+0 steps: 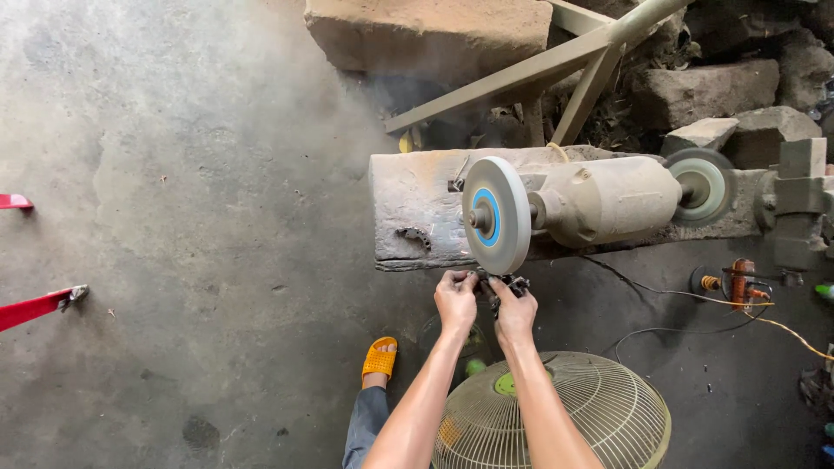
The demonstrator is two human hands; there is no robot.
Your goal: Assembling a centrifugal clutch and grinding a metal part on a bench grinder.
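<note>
Head view, and the left hand (455,298) grips a small dark metal piece (499,287), fingers curled around its left end. Right hand (516,308) pinches the same piece at 3 o'clock. It sits just under the grinding wheel (495,214), at 6 o'clock. Fan grille (599,417) sits at 5 o'clock of the hands.

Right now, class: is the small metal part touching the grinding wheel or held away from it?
Touching: both hands, left hand and right hand, press the metal part against the grinding wheel's lower edge.
</note>
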